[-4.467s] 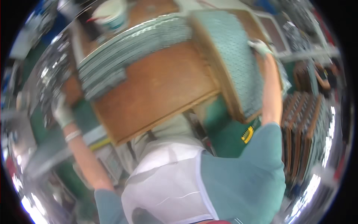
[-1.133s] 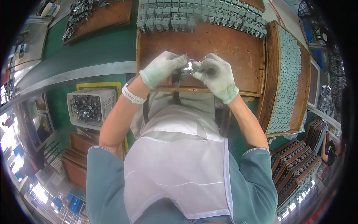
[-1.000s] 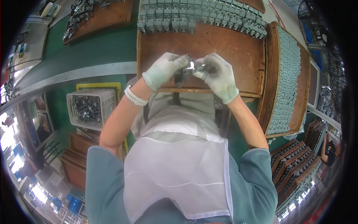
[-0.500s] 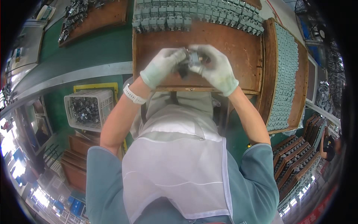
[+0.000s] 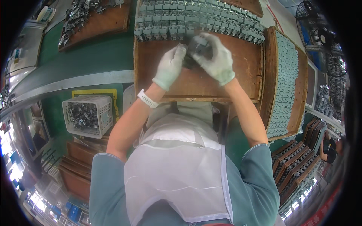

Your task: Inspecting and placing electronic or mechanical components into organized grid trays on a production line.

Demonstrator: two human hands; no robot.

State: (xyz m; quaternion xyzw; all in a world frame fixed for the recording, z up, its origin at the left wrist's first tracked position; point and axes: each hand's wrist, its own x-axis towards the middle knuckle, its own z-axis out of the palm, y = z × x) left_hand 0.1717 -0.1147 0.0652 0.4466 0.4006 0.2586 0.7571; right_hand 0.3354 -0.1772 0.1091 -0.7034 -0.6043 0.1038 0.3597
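Note:
My left hand (image 5: 169, 67), in a white glove, has its fingers pressed together beside the other hand; anything they hold is hidden. My right hand (image 5: 219, 63), also gloved, curls its thumb and fingers round a small grey metal part (image 5: 200, 44), which motion smears. Both hands hover over the bare near half of a brown wooden tray (image 5: 241, 62). Just beyond my fingertips, rows of similar grey metal parts (image 5: 181, 20) fill the far half of that tray.
To the right, another wooden tray holds flat grey pieces (image 5: 288, 75). A white plastic basket (image 5: 107, 116) of small metal parts stands at lower left. Metal parts lie on a board (image 5: 109, 20) at far left. Stacked trays (image 5: 298, 162) and a person (image 5: 330, 148) are at lower right.
Both hands have moved away from me, toward the rows of parts. They have come slightly apart, with the grey part staying in my right hand.

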